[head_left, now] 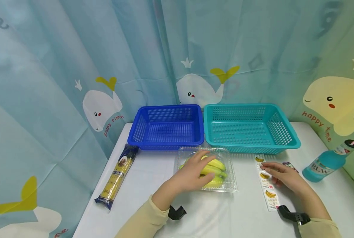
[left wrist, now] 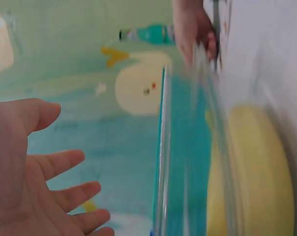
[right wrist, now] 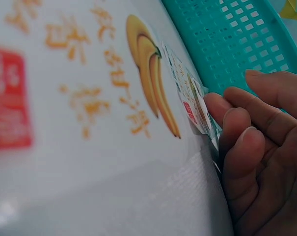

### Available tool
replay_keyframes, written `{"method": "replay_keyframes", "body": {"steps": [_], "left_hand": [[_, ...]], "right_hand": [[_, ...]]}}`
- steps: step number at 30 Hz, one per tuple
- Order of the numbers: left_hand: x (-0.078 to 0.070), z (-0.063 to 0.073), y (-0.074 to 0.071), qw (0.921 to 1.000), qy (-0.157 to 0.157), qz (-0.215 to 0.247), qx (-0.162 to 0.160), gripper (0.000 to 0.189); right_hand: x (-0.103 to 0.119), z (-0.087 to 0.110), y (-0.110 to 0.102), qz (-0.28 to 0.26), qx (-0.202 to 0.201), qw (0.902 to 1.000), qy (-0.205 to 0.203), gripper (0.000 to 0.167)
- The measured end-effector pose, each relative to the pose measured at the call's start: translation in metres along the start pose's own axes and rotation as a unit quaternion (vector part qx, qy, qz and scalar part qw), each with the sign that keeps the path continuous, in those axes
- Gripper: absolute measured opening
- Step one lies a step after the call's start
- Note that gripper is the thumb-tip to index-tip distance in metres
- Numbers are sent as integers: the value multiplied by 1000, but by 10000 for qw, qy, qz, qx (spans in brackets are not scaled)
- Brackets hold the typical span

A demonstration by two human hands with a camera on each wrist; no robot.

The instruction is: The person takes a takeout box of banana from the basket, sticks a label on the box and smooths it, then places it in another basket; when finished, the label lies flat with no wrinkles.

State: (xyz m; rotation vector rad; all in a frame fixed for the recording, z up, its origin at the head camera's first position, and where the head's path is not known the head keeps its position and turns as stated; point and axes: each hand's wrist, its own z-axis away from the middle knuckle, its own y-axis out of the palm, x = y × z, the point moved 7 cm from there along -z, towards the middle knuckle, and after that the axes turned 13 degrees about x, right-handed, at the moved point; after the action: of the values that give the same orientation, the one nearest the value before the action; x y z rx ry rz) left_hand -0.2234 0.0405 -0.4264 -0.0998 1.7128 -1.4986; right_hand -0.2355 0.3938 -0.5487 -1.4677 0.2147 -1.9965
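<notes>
A clear plastic container [head_left: 233,185] with bananas [head_left: 214,170] inside lies in the middle of the table. My left hand [head_left: 192,172] hovers over it in the head view; the left wrist view shows the fingers spread and nothing held. To the right, a strip of white labels [head_left: 267,188] printed with bananas and orange writing lies lengthwise. My right hand [head_left: 288,180] is beside the strip's upper part, its fingers loosely bent. Up close in the right wrist view, the fingertips [right wrist: 236,120] are right at the strip's edge, with no label pinched between them.
Behind the container stand a blue basket [head_left: 166,147] and a turquoise basket [head_left: 251,148], side by side. On the left lies a yellow pasta packet [head_left: 117,177]. A bottle of blue drink [head_left: 325,165] stands at the right, with a small dark packet [head_left: 290,166] partly behind my right hand.
</notes>
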Motion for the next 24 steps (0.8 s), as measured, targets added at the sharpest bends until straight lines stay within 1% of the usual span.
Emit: {"method": "replay_keyframes", "body": {"steps": [4,7,9,11,14,16,18,21,24], "left_hand": [[-28,-14,16,9984,430,-246,266,56],[-49,-26,31,9944,757,-340,661,57],[-63,-34,42,9897,925,-457,993,59],[-76,-42,55,9839,1020,-645,1318,62],[-90,-51,76,9750,1100,-997,1656,64],[-96,-57,89,9705,1173,-1144,1771,66],[-98,-63,102,9694,1190,-1145,1818,67],[-98,-72,120,9708,1134,-828,1945,67],[-93,-81,135,9729,999,-475,2030,67]], "right_hand": [[-1,-1,2,30,25,10000,-19,60],[-3,-3,2,60,-2,10000,-35,59],[-4,-4,2,71,-8,10000,-30,59],[-4,-4,3,115,-9,9999,-40,59],[-3,-3,3,154,1,9998,-79,58],[-2,-3,3,167,-18,9998,-115,57],[0,-2,3,149,-48,9998,-154,56],[4,0,2,133,-75,9997,-187,56],[5,2,1,120,-80,9997,-174,56]]}}
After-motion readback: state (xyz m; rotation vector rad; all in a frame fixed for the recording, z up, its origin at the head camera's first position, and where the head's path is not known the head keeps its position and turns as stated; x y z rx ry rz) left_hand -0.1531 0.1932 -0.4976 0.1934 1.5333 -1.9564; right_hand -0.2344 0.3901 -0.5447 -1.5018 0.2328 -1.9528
